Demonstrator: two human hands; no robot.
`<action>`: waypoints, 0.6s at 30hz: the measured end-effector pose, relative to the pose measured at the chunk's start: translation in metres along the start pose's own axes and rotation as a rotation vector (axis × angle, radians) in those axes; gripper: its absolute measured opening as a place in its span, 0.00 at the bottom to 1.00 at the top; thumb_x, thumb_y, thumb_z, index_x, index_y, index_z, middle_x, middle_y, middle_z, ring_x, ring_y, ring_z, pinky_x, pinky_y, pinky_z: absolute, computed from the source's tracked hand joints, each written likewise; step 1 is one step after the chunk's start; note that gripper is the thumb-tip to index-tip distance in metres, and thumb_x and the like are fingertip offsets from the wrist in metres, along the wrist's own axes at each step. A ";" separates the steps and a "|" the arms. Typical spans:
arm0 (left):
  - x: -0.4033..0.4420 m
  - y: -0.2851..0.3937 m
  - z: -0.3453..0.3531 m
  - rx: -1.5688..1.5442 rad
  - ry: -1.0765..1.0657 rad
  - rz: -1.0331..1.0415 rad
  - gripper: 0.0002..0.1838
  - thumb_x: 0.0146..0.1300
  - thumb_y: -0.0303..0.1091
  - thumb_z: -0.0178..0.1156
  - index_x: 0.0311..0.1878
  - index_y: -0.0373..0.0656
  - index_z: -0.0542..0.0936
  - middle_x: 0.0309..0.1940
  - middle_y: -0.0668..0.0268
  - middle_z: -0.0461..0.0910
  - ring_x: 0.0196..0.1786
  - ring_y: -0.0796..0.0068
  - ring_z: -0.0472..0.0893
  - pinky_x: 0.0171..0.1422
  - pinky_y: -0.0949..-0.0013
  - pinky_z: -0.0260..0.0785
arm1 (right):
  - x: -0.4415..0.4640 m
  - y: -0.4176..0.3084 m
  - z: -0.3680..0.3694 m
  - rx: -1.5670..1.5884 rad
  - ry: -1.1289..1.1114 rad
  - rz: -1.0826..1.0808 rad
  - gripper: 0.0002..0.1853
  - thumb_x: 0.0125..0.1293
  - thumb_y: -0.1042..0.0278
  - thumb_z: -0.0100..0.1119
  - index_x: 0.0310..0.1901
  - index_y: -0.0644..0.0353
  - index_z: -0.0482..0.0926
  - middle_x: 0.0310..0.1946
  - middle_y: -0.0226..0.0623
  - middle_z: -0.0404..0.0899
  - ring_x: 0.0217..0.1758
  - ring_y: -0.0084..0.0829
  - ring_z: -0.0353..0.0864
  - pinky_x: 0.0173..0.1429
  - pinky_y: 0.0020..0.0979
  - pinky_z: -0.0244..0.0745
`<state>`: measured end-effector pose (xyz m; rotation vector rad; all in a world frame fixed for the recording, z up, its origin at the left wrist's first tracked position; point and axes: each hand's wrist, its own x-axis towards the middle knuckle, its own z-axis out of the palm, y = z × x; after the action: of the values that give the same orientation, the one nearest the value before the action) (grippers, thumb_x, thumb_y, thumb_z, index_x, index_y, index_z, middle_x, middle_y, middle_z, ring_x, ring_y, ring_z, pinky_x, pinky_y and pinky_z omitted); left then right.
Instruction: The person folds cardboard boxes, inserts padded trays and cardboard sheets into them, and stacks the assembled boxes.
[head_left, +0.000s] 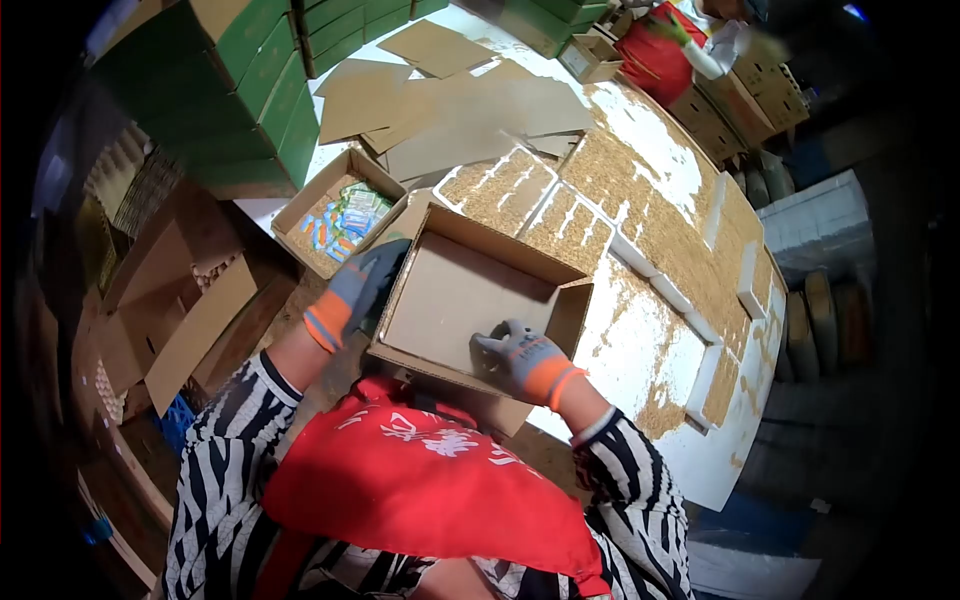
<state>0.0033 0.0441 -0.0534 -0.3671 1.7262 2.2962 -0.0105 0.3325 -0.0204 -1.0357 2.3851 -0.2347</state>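
Observation:
Tilted in front of my red apron is an open cardboard box (465, 295) with a plain inner bottom. My left hand (368, 285), in a grey glove with an orange cuff, grips its left side; the fingertips are partly hidden there. Over the near wall reaches my right hand (525, 352), gloved alike. Its fingers are bent and somewhat apart inside the box, and nothing shows between them. Beyond my left hand stands a smaller cardboard box (300, 205) with small blue, orange and green packets (352, 215) in it.
Green boxes (225, 105) are stacked at the far left. Flat cardboard sheets (450, 105) lie on the white table. Grainy brown material (650, 210) covers much of its right part, among white strips (685, 305). At the back, a person in a red apron (655, 55) works beside cartons.

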 end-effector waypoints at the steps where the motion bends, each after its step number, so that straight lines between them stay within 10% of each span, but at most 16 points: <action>1: -0.001 0.010 0.003 -0.010 -0.028 -0.004 0.22 0.72 0.37 0.50 0.65 0.37 0.70 0.55 0.63 0.76 0.54 0.78 0.76 0.61 0.73 0.69 | -0.002 -0.002 -0.003 0.015 0.000 0.008 0.18 0.63 0.60 0.54 0.55 0.49 0.74 0.45 0.54 0.74 0.47 0.52 0.78 0.51 0.43 0.75; 4: 0.000 0.013 0.001 -0.008 -0.100 -0.034 0.29 0.68 0.43 0.57 0.66 0.36 0.66 0.55 0.63 0.76 0.56 0.78 0.75 0.61 0.74 0.68 | -0.011 0.004 0.001 0.083 0.083 -0.023 0.21 0.62 0.72 0.52 0.58 0.50 0.73 0.50 0.53 0.75 0.50 0.53 0.78 0.53 0.40 0.75; 9: 0.025 -0.045 0.001 0.629 0.040 -0.146 0.55 0.48 0.55 0.74 0.70 0.32 0.58 0.65 0.50 0.67 0.66 0.60 0.68 0.71 0.64 0.59 | -0.067 0.047 0.000 0.856 0.929 0.237 0.35 0.56 0.91 0.44 0.67 0.59 0.65 0.60 0.44 0.72 0.57 0.36 0.76 0.63 0.32 0.70; 11: 0.030 -0.052 0.012 0.465 0.046 -0.111 0.56 0.48 0.55 0.74 0.71 0.32 0.57 0.65 0.50 0.67 0.66 0.60 0.68 0.71 0.64 0.59 | -0.058 0.062 0.023 1.358 0.858 0.327 0.37 0.60 0.83 0.53 0.72 0.63 0.55 0.65 0.43 0.65 0.64 0.34 0.67 0.64 0.32 0.69; 18: 0.016 -0.074 0.015 0.425 0.035 0.045 0.50 0.53 0.43 0.74 0.71 0.33 0.55 0.62 0.55 0.70 0.64 0.68 0.70 0.68 0.66 0.62 | -0.001 0.053 0.093 1.125 0.735 0.524 0.45 0.51 0.59 0.76 0.64 0.72 0.61 0.52 0.52 0.75 0.55 0.37 0.74 0.59 0.33 0.70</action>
<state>0.0128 0.0793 -0.1209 -0.2856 2.1901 1.8858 0.0058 0.3738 -0.1177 0.2584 2.3320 -1.7113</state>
